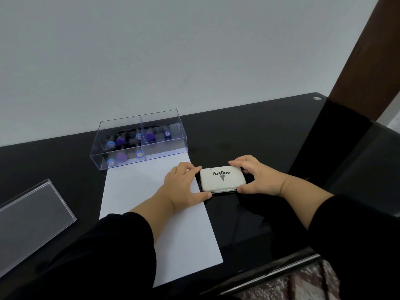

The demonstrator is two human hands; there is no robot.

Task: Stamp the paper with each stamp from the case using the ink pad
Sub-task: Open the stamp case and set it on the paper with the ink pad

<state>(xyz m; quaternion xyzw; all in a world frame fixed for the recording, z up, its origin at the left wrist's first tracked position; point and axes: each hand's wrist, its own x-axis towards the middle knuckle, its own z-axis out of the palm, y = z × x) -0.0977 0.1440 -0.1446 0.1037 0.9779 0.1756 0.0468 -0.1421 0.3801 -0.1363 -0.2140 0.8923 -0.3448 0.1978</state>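
The surface (249, 135) looks like glossy black glass, mirroring the wall and a brown wooden post (365, 46). The paper (138, 191) is matt white and smooth. The case (138, 139) is clear, hard plastic with shiny edges, as is its lid (30, 211) lying apart. The stamps (121, 156) inside look like smooth purple and blue plastic. The ink pad (223, 178) has a white, slightly scuffed shell, plastic or metal. The sleeves (121, 245) are matt black cloth.
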